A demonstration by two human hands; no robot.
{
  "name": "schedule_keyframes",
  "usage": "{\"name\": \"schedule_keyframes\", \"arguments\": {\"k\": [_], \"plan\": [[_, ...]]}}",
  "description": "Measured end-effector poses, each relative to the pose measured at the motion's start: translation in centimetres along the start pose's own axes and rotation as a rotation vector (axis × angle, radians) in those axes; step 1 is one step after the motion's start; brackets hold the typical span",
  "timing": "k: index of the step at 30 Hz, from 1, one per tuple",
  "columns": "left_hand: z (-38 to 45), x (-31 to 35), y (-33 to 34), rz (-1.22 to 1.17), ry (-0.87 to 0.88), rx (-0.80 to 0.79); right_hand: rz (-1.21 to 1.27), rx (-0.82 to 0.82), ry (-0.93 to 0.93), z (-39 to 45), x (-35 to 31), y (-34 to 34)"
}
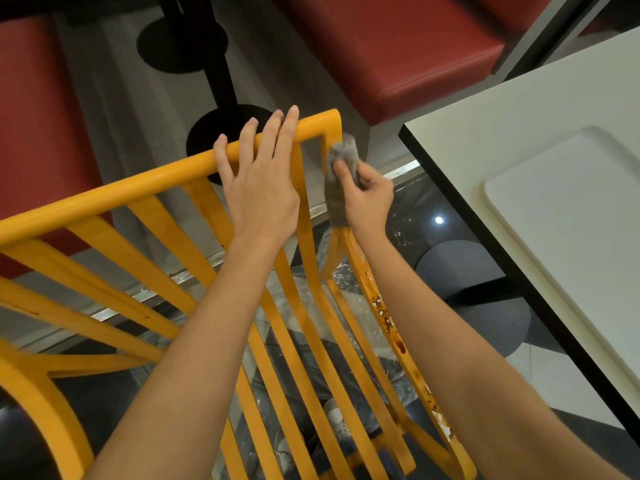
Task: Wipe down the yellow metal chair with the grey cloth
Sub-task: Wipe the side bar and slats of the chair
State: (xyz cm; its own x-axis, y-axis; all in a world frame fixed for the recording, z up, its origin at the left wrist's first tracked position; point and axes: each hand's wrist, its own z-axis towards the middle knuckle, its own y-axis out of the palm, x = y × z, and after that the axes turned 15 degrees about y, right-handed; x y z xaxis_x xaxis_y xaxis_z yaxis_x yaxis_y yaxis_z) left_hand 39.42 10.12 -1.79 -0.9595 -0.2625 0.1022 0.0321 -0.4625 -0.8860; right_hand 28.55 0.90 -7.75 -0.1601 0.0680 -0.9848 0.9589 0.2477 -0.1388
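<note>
The yellow metal chair [104, 195] fills the lower left, its slatted back seen from above. My left hand [259, 181] rests on the top rail with straight fingers laid over it. My right hand [367, 199] grips the grey cloth [341, 168] and presses it against the chair's right upright post, just below the top corner. Further down that same post there are reddish-brown and white stains [391, 327].
A white table [519, 150] with a black edge stands close on the right, with a white tray [571, 216] on it. Red upholstered seats [398, 53] sit beyond the chair. A black table base [214, 133] stands on the floor behind the top rail.
</note>
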Motion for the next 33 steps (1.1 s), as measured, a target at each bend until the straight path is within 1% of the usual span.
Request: {"name": "schedule_keyframes", "arguments": {"k": [3,5,7,10,12,14,16,17,22,24,27,30,32,33], "plan": [[0.0,0.0,0.0,0.002,0.009,0.000,-0.060,-0.016,0.154,-2.7,3.4,-1.7],[0.0,0.1,0.0,0.006,0.005,0.002,-0.034,0.000,0.175,-2.7,3.3,-1.6],[0.0,0.1,0.1,0.006,0.002,0.000,0.001,0.010,0.111,-1.5,1.6,-0.7],[0.0,0.1,0.2,-0.004,-0.004,-0.002,0.041,-0.029,0.023,0.2,-0.3,0.0],[0.0,0.2,0.1,-0.008,-0.004,-0.001,0.018,-0.024,0.041,-0.3,0.7,-0.7],[0.0,0.4,0.0,-0.005,-0.001,-0.005,-0.022,0.001,0.105,-1.4,2.4,-1.6],[0.0,0.5,0.0,-0.005,-0.002,-0.007,-0.030,-0.007,0.129,-2.0,2.6,-1.6],[0.0,0.4,0.0,-0.008,-0.004,-0.006,-0.011,-0.021,0.120,-1.8,1.9,-1.2],[0.0,0.2,0.0,-0.022,-0.008,-0.012,0.089,-0.058,-0.071,1.8,-5.0,1.2],[0.1,0.2,0.0,-0.029,-0.012,-0.016,0.149,-0.107,-0.082,2.1,-6.2,1.3],[0.1,0.1,-0.2,-0.028,-0.009,-0.014,0.275,-0.142,0.055,0.4,-4.8,0.2],[0.1,0.1,-0.3,-0.021,0.000,-0.014,0.317,-0.130,0.239,-1.2,-2.5,-0.8],[0.1,0.2,-0.2,-0.022,-0.002,-0.012,0.315,-0.138,0.321,-0.8,-3.0,-0.5],[0.1,0.2,-0.2,-0.023,-0.004,-0.012,0.312,-0.147,0.330,-0.2,-3.8,-0.3]]}}
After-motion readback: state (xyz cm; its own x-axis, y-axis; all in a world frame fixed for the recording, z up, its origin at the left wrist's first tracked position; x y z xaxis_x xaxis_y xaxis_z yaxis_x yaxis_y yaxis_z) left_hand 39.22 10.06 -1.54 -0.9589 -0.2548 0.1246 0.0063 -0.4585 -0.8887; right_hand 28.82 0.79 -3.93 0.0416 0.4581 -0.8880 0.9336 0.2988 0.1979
